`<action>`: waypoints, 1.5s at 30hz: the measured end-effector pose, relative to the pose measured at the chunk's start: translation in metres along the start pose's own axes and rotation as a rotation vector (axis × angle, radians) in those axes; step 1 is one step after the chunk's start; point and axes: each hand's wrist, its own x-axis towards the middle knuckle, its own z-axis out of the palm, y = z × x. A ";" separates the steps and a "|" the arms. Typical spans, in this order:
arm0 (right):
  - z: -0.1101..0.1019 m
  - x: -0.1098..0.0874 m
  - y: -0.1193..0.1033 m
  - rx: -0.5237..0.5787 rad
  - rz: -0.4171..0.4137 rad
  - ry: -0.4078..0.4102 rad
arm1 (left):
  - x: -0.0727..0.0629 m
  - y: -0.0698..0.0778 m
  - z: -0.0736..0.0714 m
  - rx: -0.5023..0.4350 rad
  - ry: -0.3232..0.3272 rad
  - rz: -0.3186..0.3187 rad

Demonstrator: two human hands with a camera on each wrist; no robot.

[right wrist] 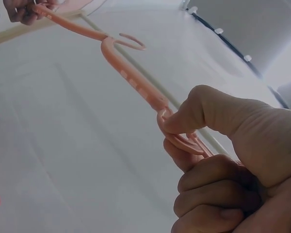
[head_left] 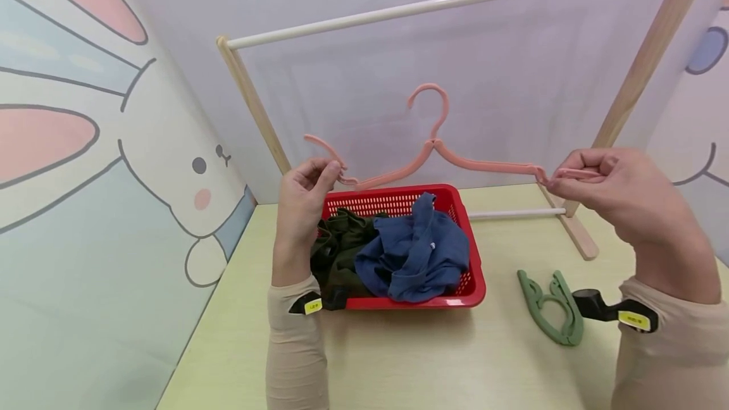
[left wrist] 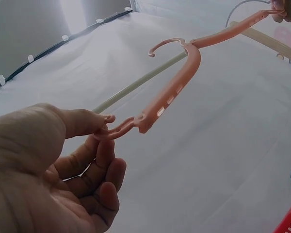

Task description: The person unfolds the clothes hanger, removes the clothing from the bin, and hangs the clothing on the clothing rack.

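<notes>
A pink folding hanger (head_left: 484, 165) is held up in the air between both hands, its hook pointing upward and its two arms spread wide. My left hand (head_left: 304, 198) pinches the hinged end piece of one arm between thumb and forefinger. At the opposite end, my right hand (head_left: 621, 192) grips the other end piece, with the thumb pressed on it and the remaining fingers curled. Below the hanger stands a red basket (head_left: 475, 283) holding a blue garment (head_left: 412, 255) and a dark green garment (head_left: 347, 248). A folded green hanger (head_left: 555, 315) lies on the table near the right forearm.
Behind the hands stands a clothes rack with a white top rail (head_left: 398, 11) and wooden posts (head_left: 655, 49). Its lower white bar (head_left: 512, 214) runs behind the basket. A wall panel with a rabbit drawing (head_left: 171, 163) borders the pale table (head_left: 398, 359) on the left.
</notes>
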 end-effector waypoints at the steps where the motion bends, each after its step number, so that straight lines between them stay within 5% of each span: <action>1: -0.001 0.000 0.000 0.010 0.001 0.003 | 0.000 0.000 -0.001 -0.001 0.004 0.002; 8: -0.005 -0.001 0.001 0.021 0.000 0.081 | -0.003 0.001 -0.008 -0.038 0.003 0.022; 16: -0.005 -0.001 0.003 0.232 -0.038 0.092 | -0.003 0.003 -0.012 -0.120 -0.049 0.051; 25: -0.002 -0.002 0.002 0.304 -0.028 0.150 | -0.002 0.000 -0.014 -0.015 -0.123 -0.034; 33: -0.002 -0.003 -0.005 0.067 0.036 0.208 | -0.001 -0.001 -0.014 0.217 -0.239 -0.069; 45: 0.001 -0.003 -0.005 -0.045 -0.001 0.131 | 0.002 -0.002 -0.007 0.348 -0.184 -0.019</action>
